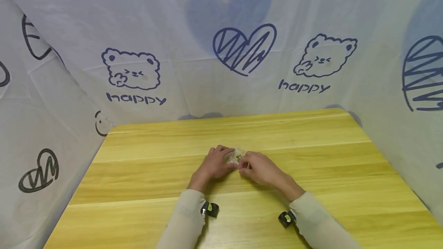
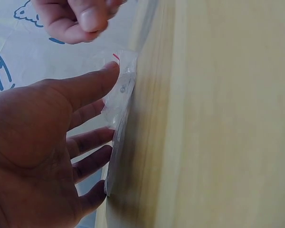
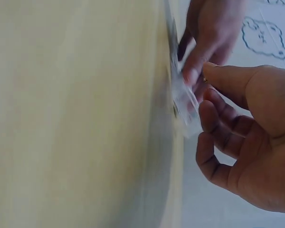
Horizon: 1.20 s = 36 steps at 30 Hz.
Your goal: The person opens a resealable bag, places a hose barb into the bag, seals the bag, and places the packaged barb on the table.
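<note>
A small clear plastic bag (image 1: 231, 157) lies at the middle of the table, with several tiny dark pieces (image 1: 238, 158) showing at it. My left hand (image 1: 217, 162) holds the bag, the thumb on its near side and the fingers spread along the other side. In the left wrist view, a red mark shows near one end of the bag (image 2: 119, 95). Close beside it, my right hand (image 1: 261, 168) pinches a tiny brownish, shiny piece (image 3: 205, 80) between thumb and forefinger. Its exact kind is too small to tell. The other right fingers are curled.
The yellow wood-grain table (image 1: 155, 183) spreads around both hands. A white cloth (image 1: 194, 83) printed with hearts and bears hangs behind it and at the sides. Black cameras (image 1: 285, 219) are strapped at both wrists.
</note>
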Each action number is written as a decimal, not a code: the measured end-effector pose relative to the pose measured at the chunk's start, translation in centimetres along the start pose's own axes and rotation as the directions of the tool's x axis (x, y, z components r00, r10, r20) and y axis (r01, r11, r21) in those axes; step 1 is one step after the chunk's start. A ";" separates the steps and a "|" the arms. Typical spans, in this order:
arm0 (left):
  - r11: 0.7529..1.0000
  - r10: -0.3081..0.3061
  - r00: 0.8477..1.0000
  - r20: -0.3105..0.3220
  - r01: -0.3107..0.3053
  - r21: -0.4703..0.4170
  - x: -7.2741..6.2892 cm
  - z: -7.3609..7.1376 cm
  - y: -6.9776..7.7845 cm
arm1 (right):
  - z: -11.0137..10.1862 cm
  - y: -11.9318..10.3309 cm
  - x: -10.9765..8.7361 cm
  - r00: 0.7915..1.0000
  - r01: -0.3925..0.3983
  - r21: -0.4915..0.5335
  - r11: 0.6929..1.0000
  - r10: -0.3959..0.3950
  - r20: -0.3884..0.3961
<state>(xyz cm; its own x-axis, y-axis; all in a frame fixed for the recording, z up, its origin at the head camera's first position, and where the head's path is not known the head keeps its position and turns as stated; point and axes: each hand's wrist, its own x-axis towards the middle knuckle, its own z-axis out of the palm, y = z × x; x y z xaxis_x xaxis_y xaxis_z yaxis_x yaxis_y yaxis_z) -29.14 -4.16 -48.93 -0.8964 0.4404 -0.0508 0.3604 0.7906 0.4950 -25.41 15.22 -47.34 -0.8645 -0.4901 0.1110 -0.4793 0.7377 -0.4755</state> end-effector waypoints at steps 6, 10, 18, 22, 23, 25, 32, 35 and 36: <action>1.000 -0.001 1.000 0.003 0.001 -0.010 0.0 0.0 0.1 | -0.8 1.3 0.9 0.995 -0.052 0.005 0.999 0.052 -0.088; 1.000 0.000 1.000 -0.002 0.000 -0.008 -0.1 0.0 0.1 | -0.7 1.9 1.3 0.988 -0.092 0.023 0.995 0.094 -0.122; 1.000 0.004 1.000 -0.001 -0.004 -0.003 -0.1 0.2 0.1 | -0.1 2.4 2.0 0.981 -0.125 0.038 0.991 0.129 -0.144; 1.000 0.004 1.000 -0.002 -0.004 0.001 -0.1 0.2 0.1 | 0.1 2.3 2.5 0.981 -0.133 0.039 0.990 0.137 -0.136; 1.000 0.004 1.000 -0.001 -0.004 0.002 -0.1 0.1 0.2 | 0.2 2.3 2.6 0.981 -0.139 0.043 0.989 0.143 -0.129; 1.000 0.008 1.000 -0.001 -0.008 0.006 -0.1 0.2 0.1 | 0.2 2.3 2.8 0.982 -0.149 0.046 0.988 0.153 -0.114; 1.000 0.012 1.000 0.001 -0.012 0.012 -0.1 0.2 0.1 | 0.4 2.2 3.0 0.979 -0.190 0.030 0.981 0.192 -0.075; 1.000 0.007 1.000 -0.005 -0.007 -0.002 -0.1 0.1 0.2 | 0.3 2.3 2.9 0.977 -0.198 0.034 0.980 0.200 -0.073; 1.000 0.007 1.000 -0.006 -0.007 -0.005 -0.1 0.0 0.2 | 0.3 2.4 2.9 0.977 -0.200 0.033 0.979 0.201 -0.072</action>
<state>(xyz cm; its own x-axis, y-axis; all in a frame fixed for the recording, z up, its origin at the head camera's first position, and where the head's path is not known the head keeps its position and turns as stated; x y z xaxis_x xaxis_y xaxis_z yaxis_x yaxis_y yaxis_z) -28.96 -4.00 -48.83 -0.8955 0.4431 -0.0425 0.3650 0.7855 0.4999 -28.98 15.45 -48.43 -0.9520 -0.2967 0.0754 -0.2918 0.8048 -0.5168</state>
